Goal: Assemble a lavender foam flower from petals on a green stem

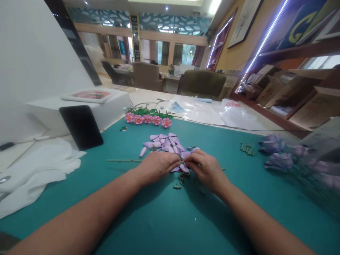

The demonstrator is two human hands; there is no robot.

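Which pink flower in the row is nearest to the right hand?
The rightmost pink flower; the others lie farther left, farther from the right hand.

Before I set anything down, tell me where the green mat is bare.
Mostly bare: the green mat between the forearms; between the right hand and the small green pieces. Crowded: around the left hand, with purple petals and a green stem; the right edge, with purple flowers.
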